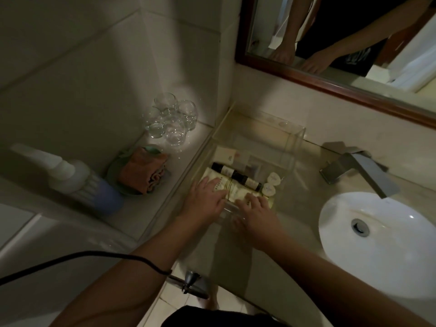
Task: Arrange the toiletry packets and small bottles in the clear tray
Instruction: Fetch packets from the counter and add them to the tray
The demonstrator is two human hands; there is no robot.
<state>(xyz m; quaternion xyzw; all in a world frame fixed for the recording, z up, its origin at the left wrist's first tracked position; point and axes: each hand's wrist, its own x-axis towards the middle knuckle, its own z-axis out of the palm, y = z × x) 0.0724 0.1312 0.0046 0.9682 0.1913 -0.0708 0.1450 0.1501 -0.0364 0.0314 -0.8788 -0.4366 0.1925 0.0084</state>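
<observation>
Clear tray (271,128) sits on the counter, against the wall under the mirror (342,43). Everything below is placed relative to the tray.

- Near end, inside: white packets (218,182) lying flat with both hands on them.
- Left hand (205,197): fingers straight and flat on the packets, gripping nothing.
- Right hand (256,208): reaches over the near wall, fingers spread and slightly bent, tips on the packets. Can't tell if it's pinching one.
- Mid tray: two dark bottles (223,169) lying end to end on a diagonal, just beyond the fingertips, touching or nearly touching the packets.
- Right side, inside: two small white round-topped containers (273,178), side by side by the right-hand bottle's end.
- Far-left, inside: a beige packet (224,153). The far half looks mostly bare, but the frame is dim and blurred.

Around it:
- Left, on a raised ledge: a cluster of glasses (169,119), then a folded orange cloth (144,172) on a green dish (113,178), then a white-and-blue bottle (70,178) on its side.
- Right: faucet (361,168) near the tray wall, white basin (377,244) just past it.
- Near side: a black cable (82,258) crosses the left forearm, well apart from the tray.

The forearms and hands cover the tray's near wall and the front edge of the packets.
</observation>
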